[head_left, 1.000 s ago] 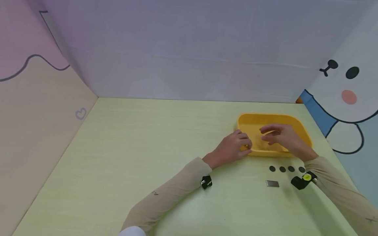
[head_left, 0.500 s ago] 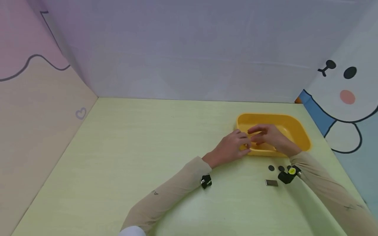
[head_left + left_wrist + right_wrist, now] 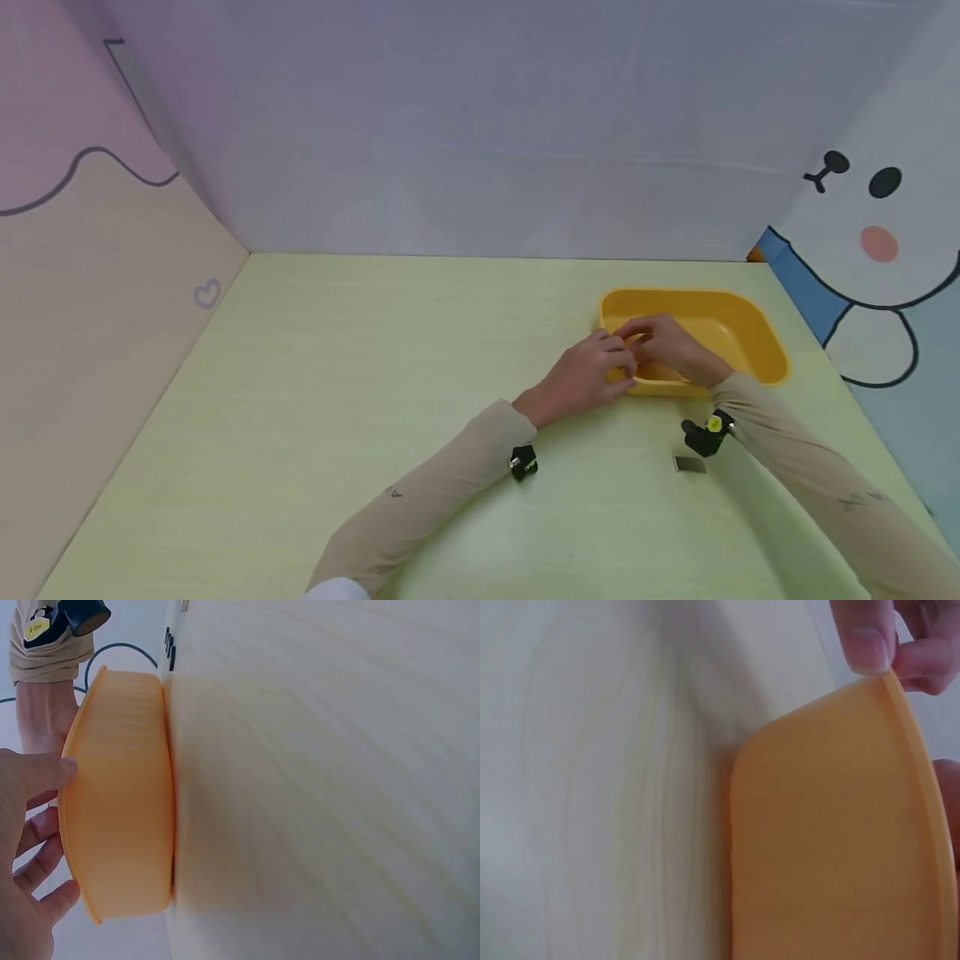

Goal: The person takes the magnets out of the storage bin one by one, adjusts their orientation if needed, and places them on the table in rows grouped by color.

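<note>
A yellow plastic tray stands at the right on the table. My left hand grips its near left corner. In the left wrist view the thumb lies against the outer rim, and the other fingers bend over the edge. Above the tray's left part, my right hand has bent fingers whose tips meet the left fingers. Whatever lies between those fingertips is hidden. From the right wrist view the tray's outer wall fills much of the picture, with the left hand's fingertips at its corner.
In front of the tray lies a small dark rectangular plate. Several small dark discs lie near it, seen edge-on in the left wrist view and covered by the right wrist camera in the head view. Printed cloth walls bound the table.
My right hand has moved left over the tray until its fingers reached the left hand. The left hand has stayed at the corner. The right forearm now covers the discs in the head view.
</note>
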`<state>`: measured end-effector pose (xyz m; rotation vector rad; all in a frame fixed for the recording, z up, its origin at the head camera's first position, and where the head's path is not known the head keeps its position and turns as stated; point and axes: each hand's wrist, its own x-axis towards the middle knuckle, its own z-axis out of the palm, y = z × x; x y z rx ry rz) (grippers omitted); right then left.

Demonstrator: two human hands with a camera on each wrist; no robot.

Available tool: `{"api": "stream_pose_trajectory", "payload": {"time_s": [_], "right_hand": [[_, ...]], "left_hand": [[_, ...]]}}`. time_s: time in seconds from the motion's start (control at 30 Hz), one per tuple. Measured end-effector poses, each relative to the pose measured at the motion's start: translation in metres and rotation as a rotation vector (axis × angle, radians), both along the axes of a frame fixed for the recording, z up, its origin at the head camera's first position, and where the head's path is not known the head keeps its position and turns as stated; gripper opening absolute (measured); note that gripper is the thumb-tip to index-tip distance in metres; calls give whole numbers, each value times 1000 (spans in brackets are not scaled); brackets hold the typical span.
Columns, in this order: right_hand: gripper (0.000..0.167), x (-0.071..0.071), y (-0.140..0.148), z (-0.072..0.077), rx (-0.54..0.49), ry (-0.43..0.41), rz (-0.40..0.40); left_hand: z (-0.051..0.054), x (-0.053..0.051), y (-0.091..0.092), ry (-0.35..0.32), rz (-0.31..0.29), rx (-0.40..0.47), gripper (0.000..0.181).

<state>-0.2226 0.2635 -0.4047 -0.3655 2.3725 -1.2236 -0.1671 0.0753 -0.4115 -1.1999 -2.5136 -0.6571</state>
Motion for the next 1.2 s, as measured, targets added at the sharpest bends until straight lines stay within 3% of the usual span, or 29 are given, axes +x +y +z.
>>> {"api": "stream_pose_trajectory", "payload": {"time_s": [0.3,0.7,1.07,1.2], "right_hand": [[35,-6,-15,-8,40,104,-16],[24,-12,-23,-10,116,149,68],[10,-8,-23,-6,160,228,106],[12,-6,-19,-5,191,257,97]], "left_hand": [[-1,0,0,-18,2,-1,15],[1,1,-2,6,-1,11,12],[0,0,-3,15,1,10,12],[-1,-1,-5,24,-1,10,12]]}}
